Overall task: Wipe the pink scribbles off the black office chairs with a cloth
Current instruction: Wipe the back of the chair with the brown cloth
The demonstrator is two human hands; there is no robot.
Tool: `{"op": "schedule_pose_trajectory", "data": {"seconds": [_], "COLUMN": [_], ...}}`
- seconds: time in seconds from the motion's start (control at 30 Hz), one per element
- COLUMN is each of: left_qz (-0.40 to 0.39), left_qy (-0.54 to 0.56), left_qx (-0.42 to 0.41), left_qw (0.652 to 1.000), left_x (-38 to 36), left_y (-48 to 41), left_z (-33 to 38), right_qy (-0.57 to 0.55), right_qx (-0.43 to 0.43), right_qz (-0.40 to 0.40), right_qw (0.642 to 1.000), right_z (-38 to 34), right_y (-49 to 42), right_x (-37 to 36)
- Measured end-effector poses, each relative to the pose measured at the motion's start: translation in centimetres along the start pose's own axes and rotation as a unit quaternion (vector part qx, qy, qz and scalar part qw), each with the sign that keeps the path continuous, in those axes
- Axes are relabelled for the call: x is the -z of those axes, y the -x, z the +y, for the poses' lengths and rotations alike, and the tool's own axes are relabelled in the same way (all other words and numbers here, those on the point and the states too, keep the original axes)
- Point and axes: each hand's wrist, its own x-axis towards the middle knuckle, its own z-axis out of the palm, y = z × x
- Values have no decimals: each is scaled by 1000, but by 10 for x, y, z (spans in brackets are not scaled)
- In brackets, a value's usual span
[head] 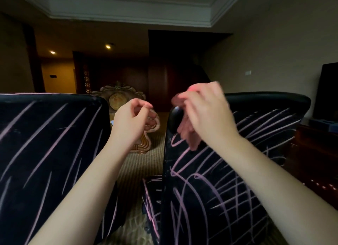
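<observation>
Two black chair backs fill the foreground, both covered in pink scribbles. The left chair (51,135) carries long slanted strokes, while the right chair (237,171) has crossing loops and lines. My left hand (130,124) hovers in the gap between them, fingertips pinched together with nothing visible in them. My right hand (206,113) is motion-blurred above the top left corner of the right chair. It grips a pinkish cloth (186,133), which hangs down in front of that corner.
An ornate carved wooden piece (118,98) stands on the striped carpet (139,164) beyond the gap between the chairs. A dark screen (329,91) and a dark wooden cabinet (314,153) are at the right. The room is dim.
</observation>
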Motion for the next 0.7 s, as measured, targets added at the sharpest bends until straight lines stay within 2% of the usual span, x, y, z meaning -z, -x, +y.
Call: {"op": "schedule_pose_trajectory", "data": {"seconds": [0.07, 0.13, 0.23, 0.3, 0.37, 0.43, 0.53, 0.6, 0.63, 0.7], "left_qz": [-14, -36, -55, -65, -94, -111, -116, -110, -108, -105], "left_qy": [-5, -5, -68, -111, -106, -96, -77, -53, -43, -41], "left_qx": [-4, -5, -52, -79, -76, -72, -69, -66, -65, -73], "left_qw": [1000, 999, 995, 988, 987, 987, 988, 990, 991, 991], "left_x": [1, -2, -6, -3, 0, 3, 4, 2, 1, 0], "left_y": [1, 2, 6, 9, 10, 9, 8, 7, 7, 8], "left_z": [0, 2, 0, -3, -6, -10, -12, -9, -7, -3], "right_qy": [-20, -6, 5, 20, 27, 0, -40, -62, -66, -63], "right_qx": [-86, -99, 5, 99, 137, 103, 1, -30, -22, 40], "right_qz": [55, 84, 90, 32, -15, 14, 117, 157, 152, 90], "right_qw": [995, 991, 996, 994, 990, 995, 992, 985, 986, 993], "right_z": [7, -5, -30, -30, -17, -5, -1, -12, -18, -24], "right_y": [-4, 0, 27, 52, 65, 61, 40, 36, 42, 64], "right_x": [3, -7, -33, -42, -39, -31, -22, -29, -37, -55]}}
